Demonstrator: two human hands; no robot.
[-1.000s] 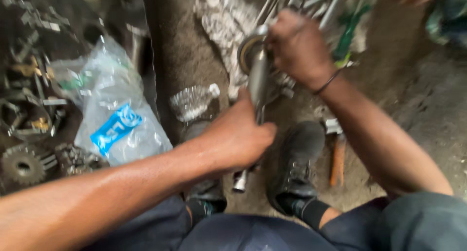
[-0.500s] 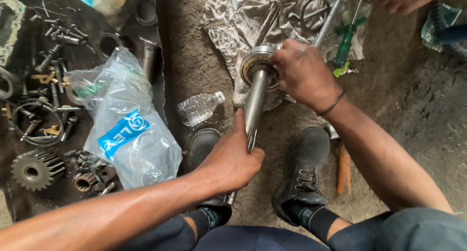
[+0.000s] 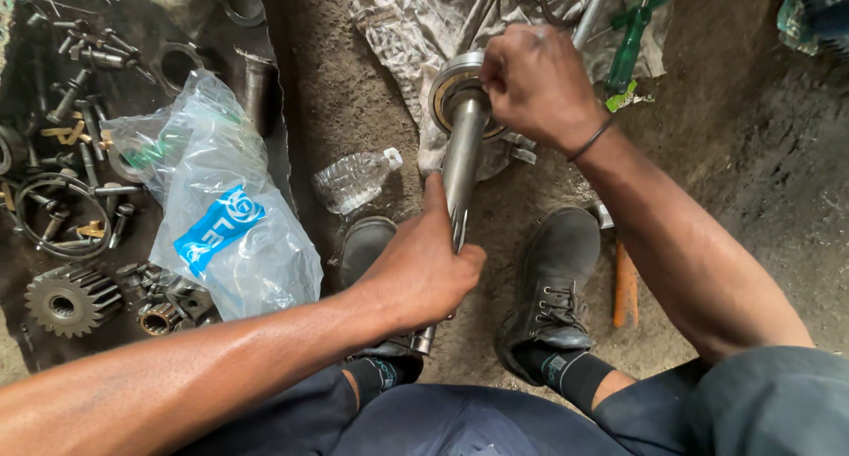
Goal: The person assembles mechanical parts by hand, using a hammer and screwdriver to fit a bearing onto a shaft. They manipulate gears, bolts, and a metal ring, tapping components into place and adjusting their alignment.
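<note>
While left hand (image 3: pixel 423 270) grips steel shaft (image 3: pixel 461 160), right hand (image 3: pixel 537 84) clasps its bearing (image 3: pixel 447 89).

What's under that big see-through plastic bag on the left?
The plastic bag lies on a dark sheet, beside a gear and loose bolts. Greenish shapes show faintly through its top. Whatever lies flat beneath it stays hidden.

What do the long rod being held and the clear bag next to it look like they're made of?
The long grey rod looks like bare steel, with a dull metallic sheen. The clear crinkled bag with a blue label seems thin plastic: see-through, wrinkled, glossy.
</note>
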